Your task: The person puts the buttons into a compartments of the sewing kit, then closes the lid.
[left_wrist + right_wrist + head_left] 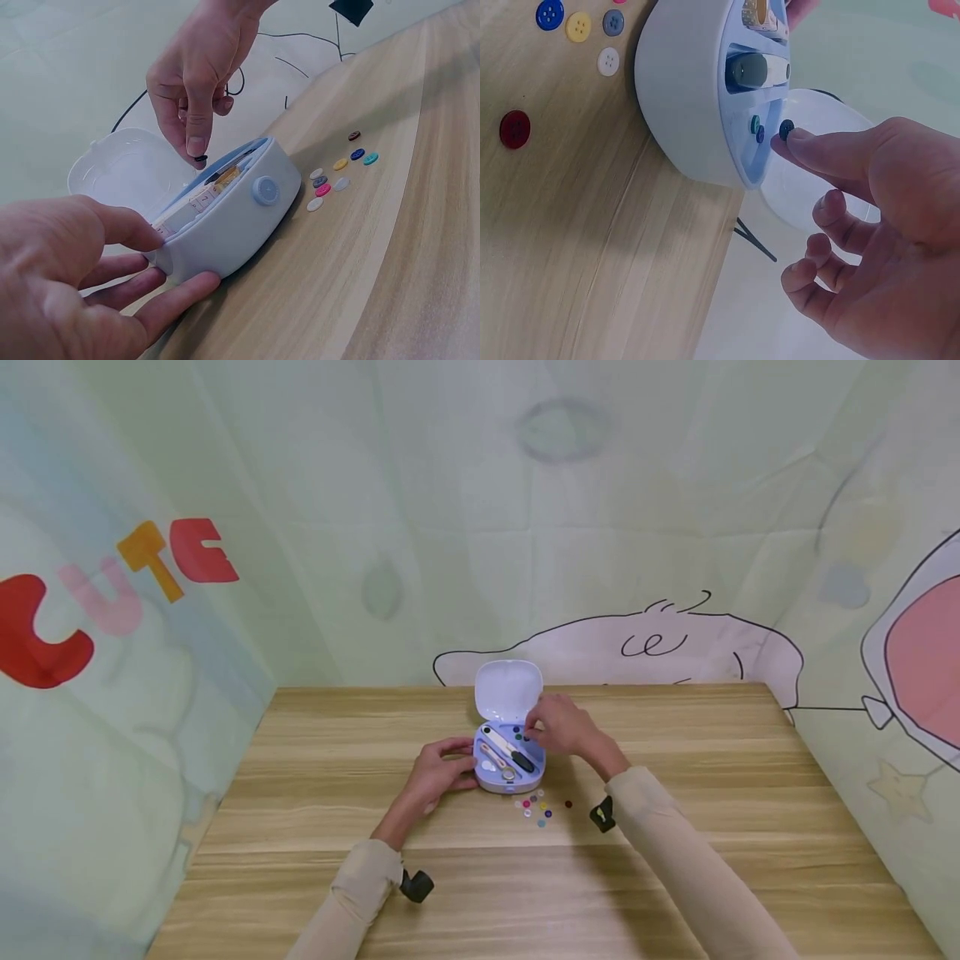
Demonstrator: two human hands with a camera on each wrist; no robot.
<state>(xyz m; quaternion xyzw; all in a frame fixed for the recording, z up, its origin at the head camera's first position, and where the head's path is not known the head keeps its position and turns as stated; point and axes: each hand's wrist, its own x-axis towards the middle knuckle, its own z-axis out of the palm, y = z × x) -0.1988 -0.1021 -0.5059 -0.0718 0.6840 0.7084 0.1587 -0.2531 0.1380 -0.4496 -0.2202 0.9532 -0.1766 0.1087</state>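
Observation:
A pale blue and white sewing box [510,787] stands on the table with its lid [508,689] raised. My left hand [438,772] holds the box by its left side, fingers and thumb spread along the wall and rim. Above the right compartment, my right hand [564,725] pinches a small dark button [787,130] between thumb and forefinger. A green button [755,124] and a dark blue button [760,134] lie in that compartment. A slim white tool with a black end [522,762] lies diagonally in the box, beside a printed tape measure [201,199].
Loose buttons lie in front of the box, among them a yellow button [340,164], a pink button [322,190] and a dark red button [515,130] set apart to the right. The wooden table [315,810] meets a printed curtain [337,527] at its back edge.

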